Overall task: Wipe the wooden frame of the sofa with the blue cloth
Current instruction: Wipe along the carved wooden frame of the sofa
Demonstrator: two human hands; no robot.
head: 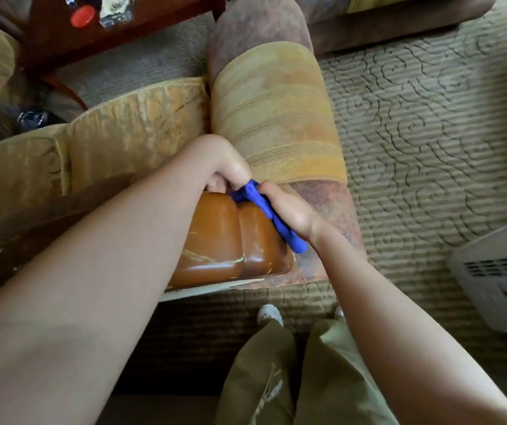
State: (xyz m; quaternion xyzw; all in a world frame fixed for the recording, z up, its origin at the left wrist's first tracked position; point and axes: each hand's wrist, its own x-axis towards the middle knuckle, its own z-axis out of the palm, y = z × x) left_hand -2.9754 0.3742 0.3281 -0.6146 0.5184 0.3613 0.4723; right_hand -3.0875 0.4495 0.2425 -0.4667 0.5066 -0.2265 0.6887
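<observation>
The left hand point(227, 167) pinches the upper end of the blue cloth point(264, 210) where the glossy wooden frame point(215, 240) meets the armrest cushion point(276, 118), its fingertips tucked into that seam. The cloth is twisted into a narrow rope along the wood's right edge, so it could skip most of the surface. The right hand point(289, 210) grips its lower length and could drag it onto the upholstery.

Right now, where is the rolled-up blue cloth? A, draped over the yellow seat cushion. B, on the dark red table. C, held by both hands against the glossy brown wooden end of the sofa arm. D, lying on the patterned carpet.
C: the rolled blue cloth lies along the glossy wooden arm end, gripped by the left hand and right hand.
</observation>
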